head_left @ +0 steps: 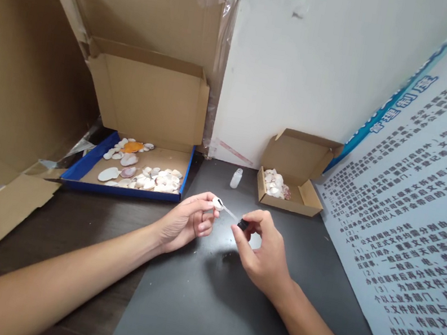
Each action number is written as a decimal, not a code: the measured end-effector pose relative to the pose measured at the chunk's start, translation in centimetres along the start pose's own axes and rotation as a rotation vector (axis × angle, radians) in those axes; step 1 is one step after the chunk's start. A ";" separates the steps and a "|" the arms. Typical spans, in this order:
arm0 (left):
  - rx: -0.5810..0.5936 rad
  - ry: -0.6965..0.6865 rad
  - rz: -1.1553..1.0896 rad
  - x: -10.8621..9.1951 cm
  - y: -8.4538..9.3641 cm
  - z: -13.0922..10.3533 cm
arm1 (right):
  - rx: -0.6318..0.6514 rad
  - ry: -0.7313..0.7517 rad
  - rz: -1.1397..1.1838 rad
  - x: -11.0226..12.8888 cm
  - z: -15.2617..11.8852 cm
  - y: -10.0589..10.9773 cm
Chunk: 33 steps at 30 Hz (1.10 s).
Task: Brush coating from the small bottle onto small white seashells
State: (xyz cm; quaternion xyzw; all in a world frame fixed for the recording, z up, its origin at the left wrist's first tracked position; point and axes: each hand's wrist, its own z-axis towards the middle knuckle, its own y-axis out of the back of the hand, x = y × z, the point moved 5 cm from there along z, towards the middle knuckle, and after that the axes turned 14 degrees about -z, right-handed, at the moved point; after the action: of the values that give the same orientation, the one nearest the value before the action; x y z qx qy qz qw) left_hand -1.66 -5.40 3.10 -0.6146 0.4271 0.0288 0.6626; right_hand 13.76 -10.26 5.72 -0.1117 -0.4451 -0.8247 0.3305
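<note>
Between the thumb and fingers of my left hand (193, 217) is a small white shell (217, 204), with a dark spot near its upper edge. My right hand (263, 248) pinches a black cap with a thin translucent applicator (231, 214), which points up and left. The applicator's tip meets the shell or lies right in front of it; I cannot tell which. Beyond my hands, a small translucent bottle (236, 179) stands upright and uncapped on the dark grey mat (191, 311).
At the back left, an open blue-edged cardboard box (116, 191) holds many pale shells and an orange one (133, 146). A smaller open cardboard box (289, 206) with shells stands at the back right. A printed board (418, 183) leans along the right side.
</note>
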 end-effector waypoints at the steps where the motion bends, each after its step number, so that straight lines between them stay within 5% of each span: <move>1: 0.007 0.008 -0.002 0.0 0.0 0.0 | -0.030 -0.009 0.013 0.0 0.1 0.2; 33: 0.029 0.028 0.108 0.3 0.1 0.0 | -0.126 -0.015 0.021 0.8 -0.1 1.1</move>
State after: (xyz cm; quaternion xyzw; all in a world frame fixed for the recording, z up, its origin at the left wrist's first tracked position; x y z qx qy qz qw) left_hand -1.54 -5.54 2.80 -0.5812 0.4694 0.0497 0.6629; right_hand 13.90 -11.12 6.79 -0.1430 -0.3933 -0.8468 0.3282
